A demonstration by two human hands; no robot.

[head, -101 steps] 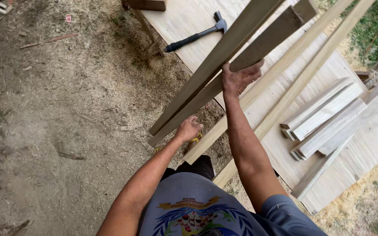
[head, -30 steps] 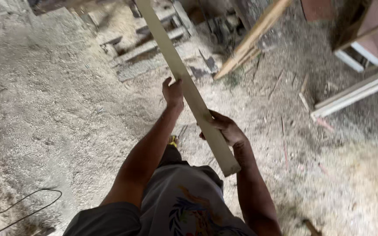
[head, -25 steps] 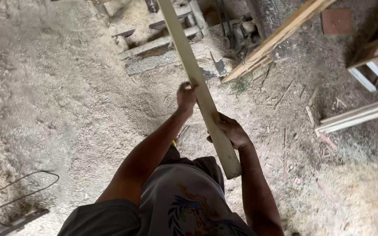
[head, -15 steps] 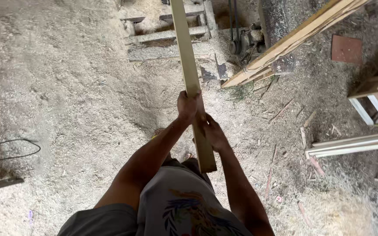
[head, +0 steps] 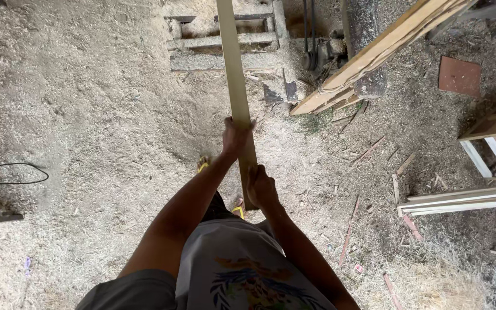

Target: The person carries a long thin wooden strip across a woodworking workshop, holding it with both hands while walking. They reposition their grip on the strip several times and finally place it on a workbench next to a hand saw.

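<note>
A long pale wooden plank (head: 233,63) runs from the top of the head view down to my hands, held above the sawdust-covered ground (head: 87,126). My left hand (head: 233,138) grips the plank higher up, fingers wrapped over it. My right hand (head: 260,186) holds the plank's near end, just below the left hand. Both arms reach forward from my body. Under the hands my feet in yellow sandals (head: 203,165) show on the ground.
A wooden frame (head: 225,40) lies ahead in the sawdust. Slanting boards (head: 374,51) rest on a machine with a belt (head: 322,51) at the upper right. Framed pieces and white strips (head: 466,198) lie at the right. A black cable (head: 12,175) curves at the left.
I have turned away from the stack of boards. The plank has swung from a slant to nearly straight ahead, and my right hand has slid closer below my left.
</note>
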